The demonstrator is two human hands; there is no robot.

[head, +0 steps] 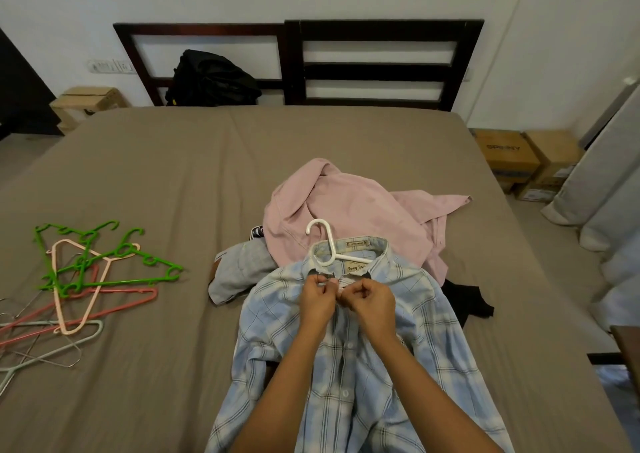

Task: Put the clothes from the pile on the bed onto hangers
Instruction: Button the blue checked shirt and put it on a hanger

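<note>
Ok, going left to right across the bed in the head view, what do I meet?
Pile of hangers → grey garment → plaid shirt → black garment. The pink shirt overlaps the plaid one, so it is left out.

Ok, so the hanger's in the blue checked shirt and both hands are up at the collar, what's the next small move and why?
Probably finish fastening the top button. The left hand and right hand pinch the front edges of the checked shirt just below its collar, and the white hanger sits in the neck. Closing it should keep the shirt from slipping off.
</note>
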